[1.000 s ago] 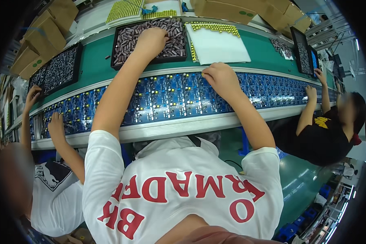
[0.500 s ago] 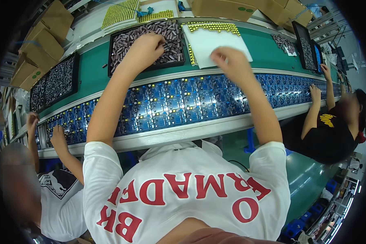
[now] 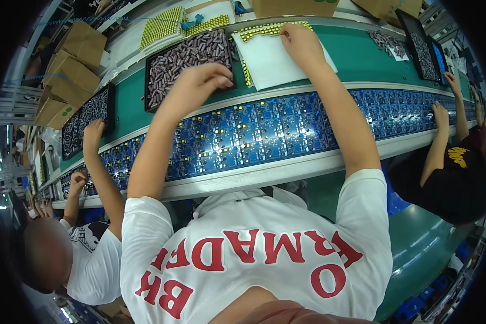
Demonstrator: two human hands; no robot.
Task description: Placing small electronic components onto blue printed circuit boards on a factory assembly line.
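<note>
My left hand (image 3: 205,83) hovers over the near right edge of a black tray (image 3: 234,74) heaped with small purplish-brown cylindrical capacitors (image 3: 186,56). Its fingers are pinched together; whatever they hold is hidden. My right hand (image 3: 301,44) reaches to the far side of a white foam sheet (image 3: 278,63), fingertips closed at the rows of small yellow-and-black components (image 3: 259,32). I cannot make out whether a component is between them. Below both forearms runs a long line of blue circuit boards (image 3: 243,135) fitted with small parts, some of them yellow.
A metal rail (image 3: 264,162) borders the boards on my side. Co-workers' hands (image 3: 94,129) work at the left, by a black tray of dark parts (image 3: 112,102), and at the right (image 3: 440,114). Cardboard boxes (image 3: 83,46) and more yellow components (image 3: 161,27) stand farther back.
My left hand has come out of the capacitors toward me and slightly right. My right hand has moved from the sheet's near part to the far yellow rows. The view has shifted slightly.
</note>
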